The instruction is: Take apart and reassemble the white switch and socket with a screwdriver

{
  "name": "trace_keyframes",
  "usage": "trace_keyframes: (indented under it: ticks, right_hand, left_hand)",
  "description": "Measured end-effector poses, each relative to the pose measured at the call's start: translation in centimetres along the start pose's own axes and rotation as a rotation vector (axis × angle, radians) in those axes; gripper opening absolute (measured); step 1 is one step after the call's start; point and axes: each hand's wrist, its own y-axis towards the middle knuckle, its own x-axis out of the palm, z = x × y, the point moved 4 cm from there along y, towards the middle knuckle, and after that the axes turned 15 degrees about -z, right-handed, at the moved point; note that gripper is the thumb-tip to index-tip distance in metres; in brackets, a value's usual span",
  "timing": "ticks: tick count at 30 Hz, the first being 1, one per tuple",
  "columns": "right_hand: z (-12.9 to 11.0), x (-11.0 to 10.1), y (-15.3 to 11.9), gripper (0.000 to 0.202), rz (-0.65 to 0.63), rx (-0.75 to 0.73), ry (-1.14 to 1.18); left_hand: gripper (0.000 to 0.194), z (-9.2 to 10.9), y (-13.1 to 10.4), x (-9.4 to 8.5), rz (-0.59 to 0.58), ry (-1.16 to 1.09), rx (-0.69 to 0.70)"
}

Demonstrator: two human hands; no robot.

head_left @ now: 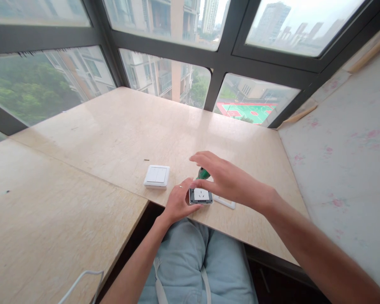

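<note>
My left hand [180, 199] grips the left side of a wall socket [202, 194], whose white face with slots sits in a dark grey mounting plate. It rests near the front edge of the stone-like counter [107, 131]. Over the socket's far side, my right hand [220, 175] is closed around a screwdriver with a green and black handle [204, 173]. The screwdriver's tip is hidden by my fingers and cannot be made out. Partly under my right wrist lies a white cover frame [230, 204], to the right of the socket.
To the left stands a white wall switch [157, 175] with several rockers. Behind it lies a small thin brownish piece [146, 160]. A white cable [82, 276] crosses the counter at lower left. Windows close off the back, and a papered wall [348, 164] rises at right.
</note>
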Motion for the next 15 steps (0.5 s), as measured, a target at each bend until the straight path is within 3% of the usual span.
trace_keyframes:
  ticks: [4,5,6,8,11,13,15]
  right_hand:
    - [0.4,-0.1,0.8,0.048,0.012,0.419,-0.223]
    - [0.7,-0.3,0.7,0.046,0.011,0.457,-0.233]
    - [0.8,-0.5,0.6,0.038,0.004,0.423,-0.212]
    - [0.8,-0.6,0.2,0.027,-0.036,0.185,-0.108]
    - [0.2,-0.4,-0.5,0.048,-0.076,-0.149,0.034]
    - [0.0,-0.2,-0.4,0.046,-0.030,-0.122,0.043]
    - [-0.1,0.0,0.3,0.043,0.021,0.053,-0.033]
  left_hand:
    - [0.090,0.0,0.0,0.0,-0.008,0.016,-0.016]
    - [0.092,-0.1,0.0,0.1,-0.009,0.017,-0.016]
    - [0.093,-0.2,0.0,0.1,-0.009,0.018,-0.013]
    - [0.094,-0.3,-0.1,0.3,-0.005,0.020,-0.008]
    - [0.093,-0.3,0.0,0.2,-0.007,0.007,-0.006]
    - [0.089,-0.1,0.0,0.1,-0.004,-0.006,-0.002]
    - [0.086,0.0,0.0,0.0,-0.001,-0.008,-0.001]
